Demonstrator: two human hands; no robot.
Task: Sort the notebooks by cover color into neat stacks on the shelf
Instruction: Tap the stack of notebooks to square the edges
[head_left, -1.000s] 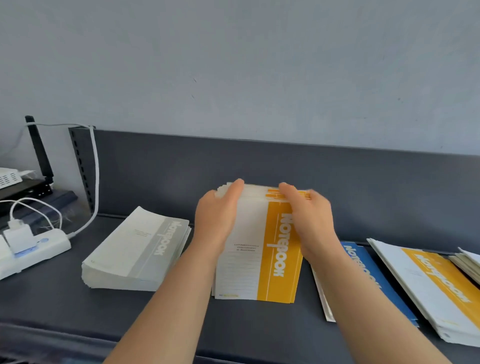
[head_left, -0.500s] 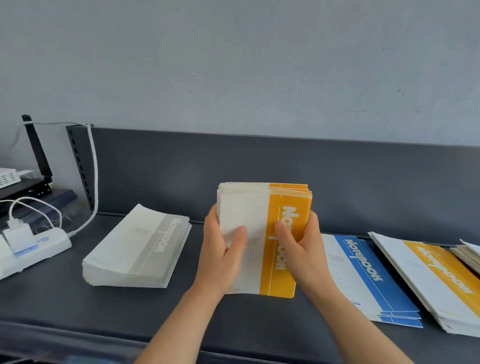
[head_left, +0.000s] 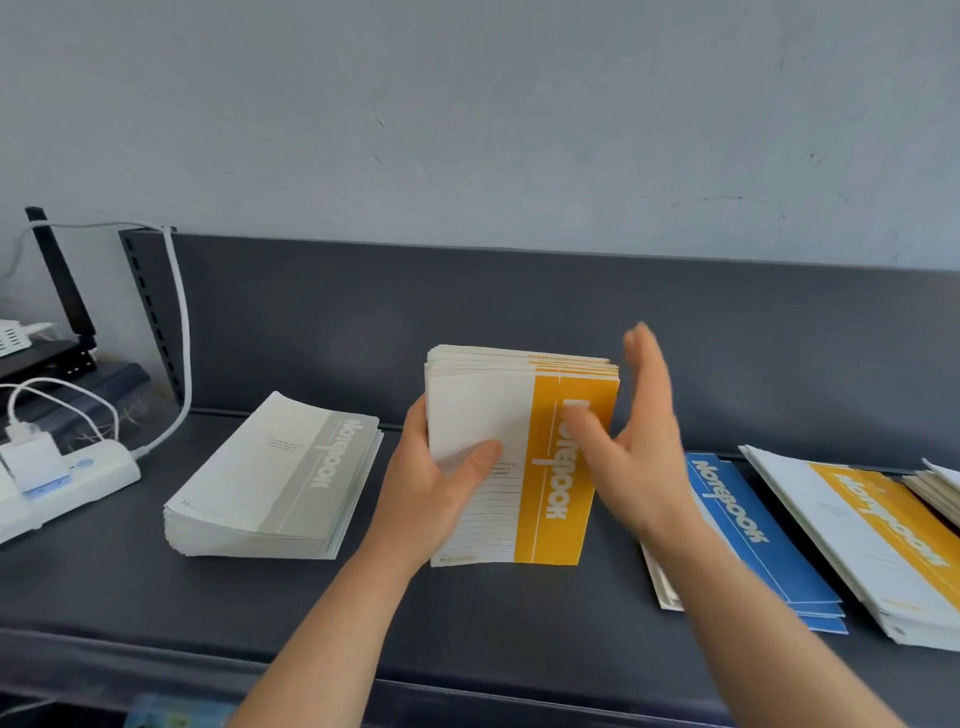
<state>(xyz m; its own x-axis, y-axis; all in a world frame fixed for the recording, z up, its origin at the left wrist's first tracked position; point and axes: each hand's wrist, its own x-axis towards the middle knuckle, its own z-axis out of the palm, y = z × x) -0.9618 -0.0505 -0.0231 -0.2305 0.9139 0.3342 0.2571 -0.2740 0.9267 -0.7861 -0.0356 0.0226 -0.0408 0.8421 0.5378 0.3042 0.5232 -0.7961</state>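
A stack of orange-and-white notebooks (head_left: 540, 415) stands tilted up on the dark shelf (head_left: 467, 623) at the centre. My left hand (head_left: 436, 488) grips its left edge, thumb across the front cover. My right hand (head_left: 639, 441) is off the stack, fingers spread and blurred, just beside its right edge. To the left lies a neat grey-and-white stack (head_left: 275, 478). On the right lie a few blue notebooks (head_left: 748, 540), then another orange stack (head_left: 872, 540).
A white power strip (head_left: 57, 483) with a plugged charger and cables sits at the far left, beside a black router antenna (head_left: 62, 280). The shelf's dark back panel (head_left: 519, 312) rises behind the stacks. More notebook edges (head_left: 940, 488) show at the far right.
The orange stack went from lying flat under both hands to being held upright. My right hand has now let go and swung out to the stack's right side.
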